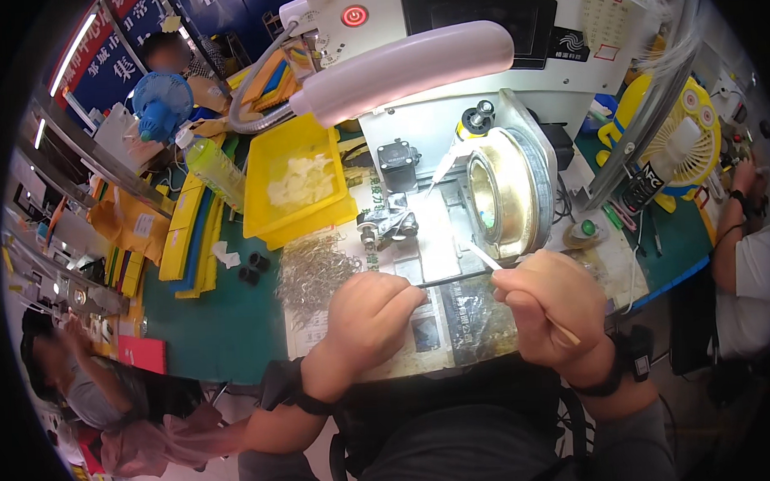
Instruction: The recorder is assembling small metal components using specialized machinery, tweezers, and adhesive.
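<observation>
My right hand (553,307) grips a thin pale stick (485,257), its whitish tip pointing at the lower rim of a shiny brass-coloured ring (495,190) on a machine. Whether the tip touches the ring I cannot tell. My left hand (366,317) is closed, fingers curled under, by the machine's front edge; anything inside it is hidden. Beside it lies a tangled heap of thin metal pieces (314,273) on paper. Left of the ring sits a small metal clamp-like fixture (389,222), with a white pointed nozzle (442,171) above the brightly lit bed.
A pink-white lamp (404,70) hangs over the work. At left stand a yellow tray (261,211) of whitish bits, a bottle (208,166) and yellow and blue strips (190,239). A small jar (581,232) and yellow fan (691,136) are at right. Other people sit nearby.
</observation>
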`<state>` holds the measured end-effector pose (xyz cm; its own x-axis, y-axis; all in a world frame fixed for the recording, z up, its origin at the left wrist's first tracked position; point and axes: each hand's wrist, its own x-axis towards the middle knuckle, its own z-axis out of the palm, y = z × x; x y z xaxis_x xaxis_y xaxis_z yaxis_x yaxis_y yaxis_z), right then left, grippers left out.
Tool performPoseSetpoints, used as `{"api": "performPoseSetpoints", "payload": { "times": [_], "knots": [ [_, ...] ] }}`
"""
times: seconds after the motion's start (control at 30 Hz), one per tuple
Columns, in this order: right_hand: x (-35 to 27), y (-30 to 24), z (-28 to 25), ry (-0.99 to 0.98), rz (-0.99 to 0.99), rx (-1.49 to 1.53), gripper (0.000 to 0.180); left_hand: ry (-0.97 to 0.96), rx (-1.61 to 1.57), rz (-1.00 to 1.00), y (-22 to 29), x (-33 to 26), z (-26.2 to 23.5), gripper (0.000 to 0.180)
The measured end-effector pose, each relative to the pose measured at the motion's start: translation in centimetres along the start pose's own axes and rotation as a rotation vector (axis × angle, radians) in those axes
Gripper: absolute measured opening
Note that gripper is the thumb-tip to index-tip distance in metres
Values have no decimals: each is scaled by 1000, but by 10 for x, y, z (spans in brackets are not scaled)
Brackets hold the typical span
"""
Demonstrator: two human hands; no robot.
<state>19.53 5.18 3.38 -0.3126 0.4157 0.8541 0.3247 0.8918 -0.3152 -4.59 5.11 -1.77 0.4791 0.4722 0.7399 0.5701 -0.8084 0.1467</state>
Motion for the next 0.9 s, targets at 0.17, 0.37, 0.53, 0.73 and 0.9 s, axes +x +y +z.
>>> {"api": "performPoseSetpoints", "payload": {
  "times": [0.17, 0.37, 0.53, 0.73, 0.9],
  "knots": [
    [2, -4, -2, 1, 25, -9, 12, -14, 2, -15, -3, -3, -1, 25],
    [-37, 10, 12, -115, 51, -85, 27, -2, -5, -10, -2, 1, -1, 25],
    [-43, 6, 31, -417, 357, -80, 42, -7, -3, -22, -3, -2, -2, 24],
    [-81, 48, -41, -239, 371, -524, 65, 3, -39, -1, -6, -3, -2, 26],
    [-76, 64, -68, -488, 421, -753, 74, -13, -59, -9, -5, -1, -3, 27]
  ]
}}
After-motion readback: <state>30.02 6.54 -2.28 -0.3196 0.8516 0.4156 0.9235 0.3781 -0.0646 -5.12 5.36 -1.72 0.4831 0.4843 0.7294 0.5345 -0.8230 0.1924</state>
